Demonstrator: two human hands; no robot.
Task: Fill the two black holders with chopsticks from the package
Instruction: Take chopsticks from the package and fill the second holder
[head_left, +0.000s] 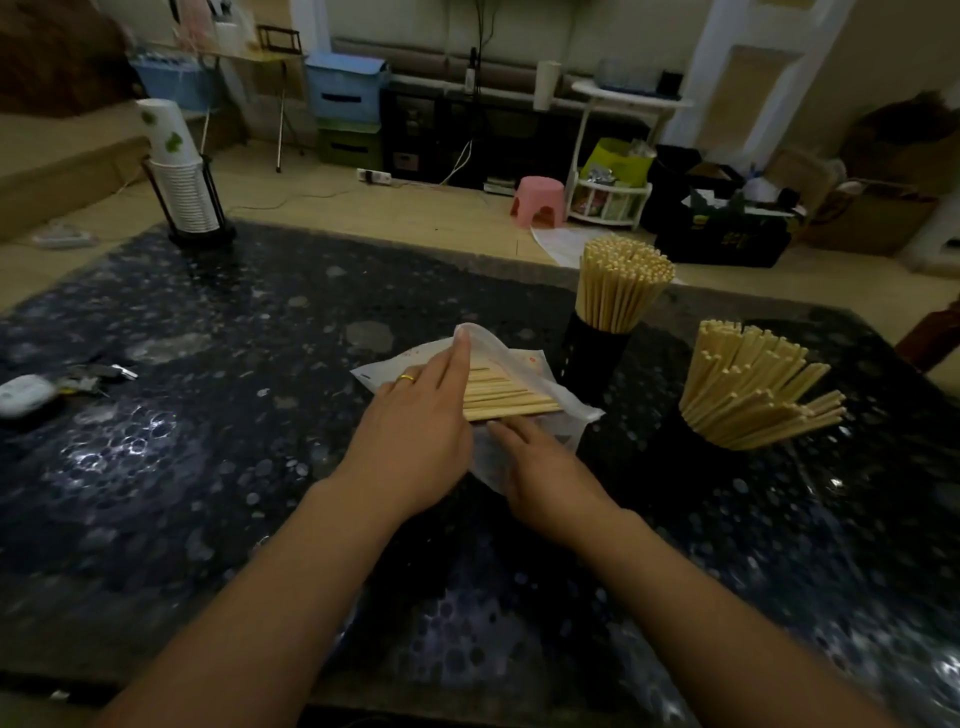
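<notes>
Currently on the reload step: pulling more chopsticks out of the package.

Left hand (415, 436): fingers (457, 358) reach forward, fingertips pinching the upper flap of the plastic package (524, 374) and lifting it open. A ring shows on one finger. Right hand (545, 473): fingers (506, 431) straight and flat, pressing the lower plastic down on the bench (208, 467), gripping nothing.

Between the two sets of fingers lies the remaining bundle of chopsticks (504, 397), flat inside the bag, tips pointing right, just beyond the right fingertips.

Further out, past the package to the right: the far black holder (595, 353), upright, packed with a dense bunch of chopsticks (623, 280). Nearer and further right, the second holder is mostly hidden under its own fanned, leaning bunch (753, 384); can't make out the holder body well.

Judgement: both holders look close to full, task is late stage. Next move needs the right fingers to slide in under the flap and close round the loose bundle, keeping the sticks aligned, while the left keeps the mouth open. Then stand them into whichever holder has room; the leaning bunch looks looser.

Far left of the fingers: a paper cup dispenser (182, 197) and keys (98, 376).
</notes>
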